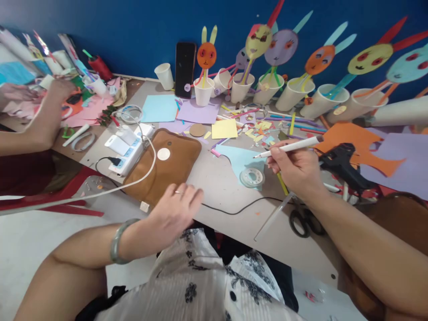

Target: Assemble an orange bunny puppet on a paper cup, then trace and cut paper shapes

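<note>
My right hand [299, 171] is closed around a white marker [290, 146], its dark tip pointing left above a light blue paper sheet [239, 158]. Below the tip, a roll of clear tape [252, 177] lies on that sheet's edge. Just right of the hand is a black glue gun [346, 165]; black-handled scissors [299, 224] and a clear glue stick [272, 219] lie below it. My left hand [175, 214] holds nothing, its fingers loosely bent and apart at the lower edge of a brown pouch [177, 156].
Paper rabbit faces, such as an orange one [206, 55], stand in paper cups [204, 92] along the blue wall. A phone [185, 69] leans there. A white power strip [133, 151] trails cables across the table. At left, another person's arm [36, 116] reaches among pink paper.
</note>
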Demonstrator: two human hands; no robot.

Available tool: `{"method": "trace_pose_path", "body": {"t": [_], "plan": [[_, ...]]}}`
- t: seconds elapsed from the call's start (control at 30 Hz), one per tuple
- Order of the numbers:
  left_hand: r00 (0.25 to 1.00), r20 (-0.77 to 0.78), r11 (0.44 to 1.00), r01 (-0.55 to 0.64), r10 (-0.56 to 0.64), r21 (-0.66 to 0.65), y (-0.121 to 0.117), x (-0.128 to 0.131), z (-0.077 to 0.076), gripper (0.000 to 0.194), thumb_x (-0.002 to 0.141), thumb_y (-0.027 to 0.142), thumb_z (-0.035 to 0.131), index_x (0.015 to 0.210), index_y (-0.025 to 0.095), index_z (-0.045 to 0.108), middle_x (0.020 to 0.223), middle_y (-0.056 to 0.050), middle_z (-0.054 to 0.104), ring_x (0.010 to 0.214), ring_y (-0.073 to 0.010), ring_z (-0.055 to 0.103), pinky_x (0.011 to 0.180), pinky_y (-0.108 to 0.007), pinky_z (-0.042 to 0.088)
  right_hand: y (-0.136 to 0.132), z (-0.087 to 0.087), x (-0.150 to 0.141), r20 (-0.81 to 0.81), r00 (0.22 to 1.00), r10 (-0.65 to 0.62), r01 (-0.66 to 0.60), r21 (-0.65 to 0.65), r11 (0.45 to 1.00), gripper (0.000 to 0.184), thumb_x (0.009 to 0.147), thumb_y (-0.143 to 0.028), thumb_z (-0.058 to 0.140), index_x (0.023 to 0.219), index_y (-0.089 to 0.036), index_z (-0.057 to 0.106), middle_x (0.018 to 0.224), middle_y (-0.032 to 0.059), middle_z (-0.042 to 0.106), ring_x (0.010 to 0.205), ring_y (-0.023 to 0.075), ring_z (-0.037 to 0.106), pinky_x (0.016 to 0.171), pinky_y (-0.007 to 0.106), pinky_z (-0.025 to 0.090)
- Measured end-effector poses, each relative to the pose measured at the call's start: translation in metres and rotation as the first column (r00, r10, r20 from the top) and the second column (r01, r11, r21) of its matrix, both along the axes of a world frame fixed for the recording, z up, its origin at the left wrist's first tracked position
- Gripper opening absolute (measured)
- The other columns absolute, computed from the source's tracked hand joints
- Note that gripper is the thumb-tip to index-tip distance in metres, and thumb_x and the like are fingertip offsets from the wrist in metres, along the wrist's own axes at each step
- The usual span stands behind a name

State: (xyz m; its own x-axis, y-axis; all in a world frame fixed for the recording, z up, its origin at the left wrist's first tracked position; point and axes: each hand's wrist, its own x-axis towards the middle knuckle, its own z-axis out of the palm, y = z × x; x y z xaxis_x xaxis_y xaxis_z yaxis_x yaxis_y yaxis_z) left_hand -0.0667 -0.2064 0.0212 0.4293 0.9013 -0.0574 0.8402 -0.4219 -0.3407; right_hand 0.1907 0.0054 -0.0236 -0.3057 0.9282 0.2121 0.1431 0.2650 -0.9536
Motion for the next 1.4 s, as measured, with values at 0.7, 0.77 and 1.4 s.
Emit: {"method": "trace_pose_path", "body": {"t": [0.7, 0.77, 1.4], "plan": [[0.986, 0.140, 0.922, -0.033, 0.094, -0.386, -0.003, -0.047, 0.023, 0.016, 0.099, 0.012, 0.061, 0.092, 0.014, 0.076, 0.089, -0.008, 0.069, 0.069, -0.0186, 0.065, 0.066, -0.032, 0.052, -0.013, -0.013, 0.005, -0.082, 0.996, -0.045, 0.055, 0.124, 0.991, 0.029, 0.097, -0.051, 0.075, 0.095, -0.025, 0.062, 0.067, -0.0019, 0.062, 0.049, 0.0142, 0.052, 0.049, 0.032, 0.042], [0.967, 0.243, 0.920, 0.163, -0.078, -0.355, 0.017, -0.018, 0.022, 0.022, 0.101, 0.023, 0.067, 0.080, 0.017, 0.072, 0.084, -0.006, 0.067, 0.070, -0.0189, 0.064, 0.064, -0.032, 0.050, -0.010, -0.012, 0.006, -0.091, 0.995, -0.038, 0.050, 0.131, 0.990, 0.033, 0.098, -0.056, 0.073, 0.094, -0.026, 0.061, 0.067, -0.0026, 0.061, 0.049, 0.0137, 0.050, 0.049, 0.031, 0.042], [0.816, 0.294, 0.866, 0.444, -0.497, 0.230, 0.112, 0.067, -0.049, 0.038, 0.112, 0.022, 0.048, 0.139, 0.008, 0.070, 0.140, -0.021, 0.075, 0.068, -0.0126, 0.074, 0.054, -0.027, 0.058, 0.000, -0.007, 0.011, -0.030, 0.999, -0.012, 0.009, -0.126, 0.992, 0.050, 0.096, -0.073, 0.069, 0.097, -0.024, 0.062, 0.068, -0.0025, 0.063, 0.051, 0.0124, 0.053, 0.048, 0.028, 0.044]]}}
